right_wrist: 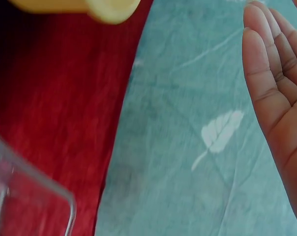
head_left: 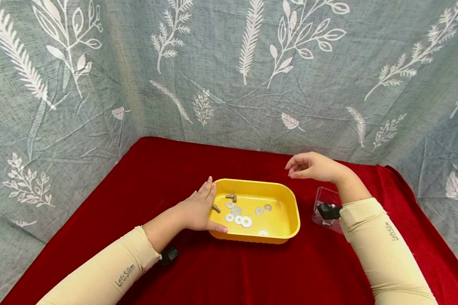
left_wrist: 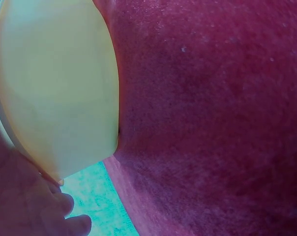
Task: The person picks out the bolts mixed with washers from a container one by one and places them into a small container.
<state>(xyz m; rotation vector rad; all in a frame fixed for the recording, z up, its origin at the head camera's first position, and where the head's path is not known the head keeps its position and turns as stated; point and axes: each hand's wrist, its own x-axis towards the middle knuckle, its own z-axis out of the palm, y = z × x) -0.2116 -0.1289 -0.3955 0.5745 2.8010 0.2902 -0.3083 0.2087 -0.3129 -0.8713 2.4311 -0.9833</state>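
A yellow plastic tray (head_left: 262, 189) sits on the red cloth in the head view, with several flat metal washers (head_left: 246, 222) and a few small bolts (head_left: 216, 208) lying at its left side. My left hand (head_left: 196, 212) rests against the tray's left end, fingers straight along the rim and thumb across the near corner. In the left wrist view, the tray's pale outer wall (left_wrist: 60, 88) fills the left part. My right hand (head_left: 314, 166) hovers beyond the tray's right end, fingers loosely bent, holding nothing. The right wrist view shows its palm and fingers (right_wrist: 256, 59).
A clear plastic box (head_left: 320, 195) stands right of the tray, partly hidden under my right forearm, with small metal pieces inside. Red cloth (head_left: 168, 165) covers the table. Grey-green curtains (head_left: 221, 106) with white leaf prints hang behind and at both sides.
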